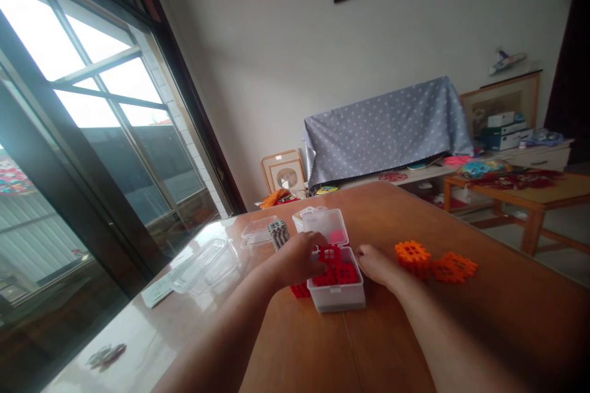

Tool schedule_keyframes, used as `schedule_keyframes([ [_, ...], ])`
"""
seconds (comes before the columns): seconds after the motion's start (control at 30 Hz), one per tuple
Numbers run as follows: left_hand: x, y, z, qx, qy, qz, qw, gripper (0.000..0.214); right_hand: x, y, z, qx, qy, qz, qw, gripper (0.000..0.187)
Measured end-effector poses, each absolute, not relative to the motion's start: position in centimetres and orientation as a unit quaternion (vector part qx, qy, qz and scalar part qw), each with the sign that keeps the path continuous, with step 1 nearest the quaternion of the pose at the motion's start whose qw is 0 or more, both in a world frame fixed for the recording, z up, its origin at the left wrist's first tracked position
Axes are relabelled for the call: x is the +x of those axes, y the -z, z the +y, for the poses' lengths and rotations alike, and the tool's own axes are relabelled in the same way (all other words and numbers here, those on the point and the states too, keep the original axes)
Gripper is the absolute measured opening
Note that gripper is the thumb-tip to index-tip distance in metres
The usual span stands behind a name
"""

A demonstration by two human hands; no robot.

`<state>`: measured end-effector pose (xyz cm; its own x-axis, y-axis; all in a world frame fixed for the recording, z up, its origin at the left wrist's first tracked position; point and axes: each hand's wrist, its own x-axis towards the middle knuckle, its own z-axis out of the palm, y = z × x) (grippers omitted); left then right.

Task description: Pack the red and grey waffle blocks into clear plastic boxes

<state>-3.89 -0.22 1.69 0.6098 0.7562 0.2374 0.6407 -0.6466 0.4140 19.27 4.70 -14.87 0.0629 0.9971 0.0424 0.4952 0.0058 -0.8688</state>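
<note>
Your left hand (297, 260) curves over the red interlocking blocks (335, 273) in the clear plastic box (336, 298), hiding some, so you can't count them or tell whether it grips one. Another red block (299, 290) sits half-hidden outside the box. Your empty right hand (375, 264), loosely curled, lies just beside the box, near two orange block clusters (413, 259).

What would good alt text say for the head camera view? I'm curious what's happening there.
A person's left hand reaches over red lattice blocks in an open clear plastic box on a wooden table, with the right hand just beside the box. Orange lattice blocks lie to the right, and grey blocks lie behind.
</note>
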Motion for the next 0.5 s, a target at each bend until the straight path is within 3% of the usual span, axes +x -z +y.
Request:
schedule_keyframes([
  [0.2, -1.4, 0.6, 0.6, 0.921, -0.074, 0.373, 0.088, 0.028, 19.2, 14.7, 4.9, -0.608, -0.331, -0.625, 0.359, 0.017],
  [0.5, -0.2, 1.6, 1.7, 0.934, -0.017, 0.348, 0.073, 0.019, 19.4, 14.3, 4.9, -0.612, -0.338, -0.622, 0.352, 0.015],
])
